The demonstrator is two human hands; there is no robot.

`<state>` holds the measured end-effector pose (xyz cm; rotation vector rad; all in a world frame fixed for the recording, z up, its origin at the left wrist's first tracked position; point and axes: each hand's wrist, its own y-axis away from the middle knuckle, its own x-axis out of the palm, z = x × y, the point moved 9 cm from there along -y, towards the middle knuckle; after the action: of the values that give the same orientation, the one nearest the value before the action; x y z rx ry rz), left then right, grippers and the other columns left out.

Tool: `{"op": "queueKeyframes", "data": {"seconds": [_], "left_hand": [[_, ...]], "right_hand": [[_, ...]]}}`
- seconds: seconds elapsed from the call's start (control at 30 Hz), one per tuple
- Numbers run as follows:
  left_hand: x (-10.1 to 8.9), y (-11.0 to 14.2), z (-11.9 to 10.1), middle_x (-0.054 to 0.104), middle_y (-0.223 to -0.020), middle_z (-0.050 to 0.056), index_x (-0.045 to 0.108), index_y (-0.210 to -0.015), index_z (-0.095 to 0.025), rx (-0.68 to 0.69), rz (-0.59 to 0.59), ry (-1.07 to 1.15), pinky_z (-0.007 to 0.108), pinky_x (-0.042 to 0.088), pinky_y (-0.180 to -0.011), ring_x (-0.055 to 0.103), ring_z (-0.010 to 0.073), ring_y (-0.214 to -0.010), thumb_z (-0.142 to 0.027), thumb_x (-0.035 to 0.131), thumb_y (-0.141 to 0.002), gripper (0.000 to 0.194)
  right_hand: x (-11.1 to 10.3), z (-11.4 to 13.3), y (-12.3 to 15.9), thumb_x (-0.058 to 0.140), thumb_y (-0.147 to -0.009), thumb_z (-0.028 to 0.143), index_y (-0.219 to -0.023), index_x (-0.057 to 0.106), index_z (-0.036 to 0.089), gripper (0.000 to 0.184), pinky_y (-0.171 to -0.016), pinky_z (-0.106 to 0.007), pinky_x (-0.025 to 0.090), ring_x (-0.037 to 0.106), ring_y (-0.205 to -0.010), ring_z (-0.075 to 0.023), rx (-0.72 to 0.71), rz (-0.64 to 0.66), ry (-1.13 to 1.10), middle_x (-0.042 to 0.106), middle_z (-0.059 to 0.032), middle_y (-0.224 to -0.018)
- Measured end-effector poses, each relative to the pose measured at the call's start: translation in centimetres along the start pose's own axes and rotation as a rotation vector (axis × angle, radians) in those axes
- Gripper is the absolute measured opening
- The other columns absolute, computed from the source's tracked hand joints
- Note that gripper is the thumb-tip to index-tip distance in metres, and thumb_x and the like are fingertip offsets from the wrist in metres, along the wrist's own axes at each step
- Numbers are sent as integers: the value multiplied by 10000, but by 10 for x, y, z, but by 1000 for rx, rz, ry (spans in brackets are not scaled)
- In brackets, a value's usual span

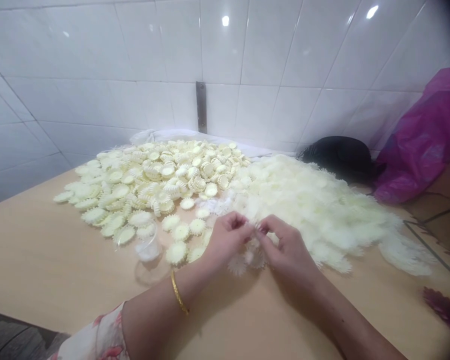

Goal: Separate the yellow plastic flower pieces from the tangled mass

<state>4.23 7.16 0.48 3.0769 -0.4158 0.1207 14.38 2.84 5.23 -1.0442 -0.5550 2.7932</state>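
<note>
My left hand (230, 235) and my right hand (285, 245) meet above the table, fingertips pinched close together. A small whitish bit shows between the fingertips, too blurred to name. Just under the hands are thin translucent flower-shaped pieces (238, 265); whether they hang from the fingers or lie on the table I cannot tell. To the left spreads a large heap of pale yellow discs with scalloped edges (180, 232). On the right lies a mound of sheer pale flower-shaped pieces (307, 200).
A small clear cup (148, 247) with white contents stands left of my left hand on the wooden table (78, 280). A black rounded object (337, 157) and a magenta plastic bag (423, 135) are at the back right. A dark red scalloped piece (442, 305) lies near the right edge.
</note>
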Motion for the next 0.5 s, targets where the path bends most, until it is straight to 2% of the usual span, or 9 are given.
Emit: {"op": "queueKeyframes", "data": {"seconds": [0.3,0.5], "left_hand": [[4,-1,6,507,-544,-13,526,-624,-141,-10,26,12,219,392,-516,481,89,-519,-244,605,-640,131],[10,3,1,480,-552,-21,517,-588,-140,78,63,-84,204,338,-514,422,74,-536,-197,578,-646,102]], "right_hand": [[-2,-6,0,459,-762,232,-739,502,193,62,-410,-210,314,455,-508,-111,60,-38,5,545,-5,-657],[-3,-7,0,437,-766,212,-686,520,188,118,-451,-225,334,482,-547,-130,38,-55,89,561,-22,-661]]}}
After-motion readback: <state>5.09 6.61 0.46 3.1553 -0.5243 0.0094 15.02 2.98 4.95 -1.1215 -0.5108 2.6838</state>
